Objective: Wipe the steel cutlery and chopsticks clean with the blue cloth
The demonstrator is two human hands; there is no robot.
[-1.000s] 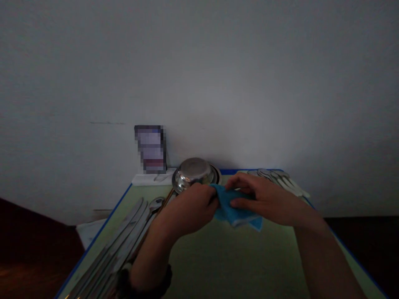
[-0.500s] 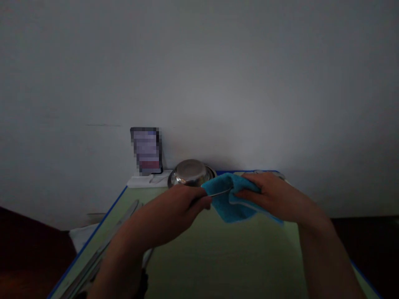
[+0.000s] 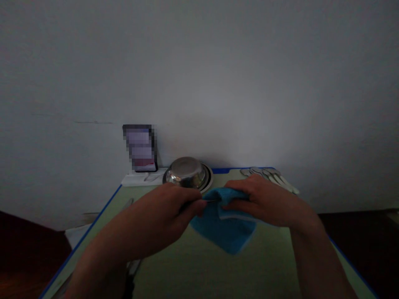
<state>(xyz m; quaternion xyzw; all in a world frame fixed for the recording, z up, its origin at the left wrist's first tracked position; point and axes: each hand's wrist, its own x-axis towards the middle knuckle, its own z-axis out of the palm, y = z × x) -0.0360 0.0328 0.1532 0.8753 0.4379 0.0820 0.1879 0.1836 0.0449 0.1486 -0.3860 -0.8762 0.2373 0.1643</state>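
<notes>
A thin metal utensil (image 3: 212, 201) is pinched at its left end by my left hand (image 3: 174, 211); its kind is hidden. My right hand (image 3: 264, 201) grips a blue cloth (image 3: 229, 234) folded over the utensil's other end. One corner of the cloth hangs down above the table. Both hands are close together over the table's middle, with only a short bare stretch of metal showing between them.
Behind my hands, upturned steel bowls (image 3: 186, 171) stand by the wall. Several spoons with pale handles (image 3: 277, 178) lie at the far right. A phone (image 3: 141, 147) leans on the wall above a white strip (image 3: 134, 180). More utensils (image 3: 134, 265) lie at left, partly behind my arm.
My hands have come slightly lower and closer together, and the cloth hangs further down. The view has shifted a little, and the spoons at the far right show more.
</notes>
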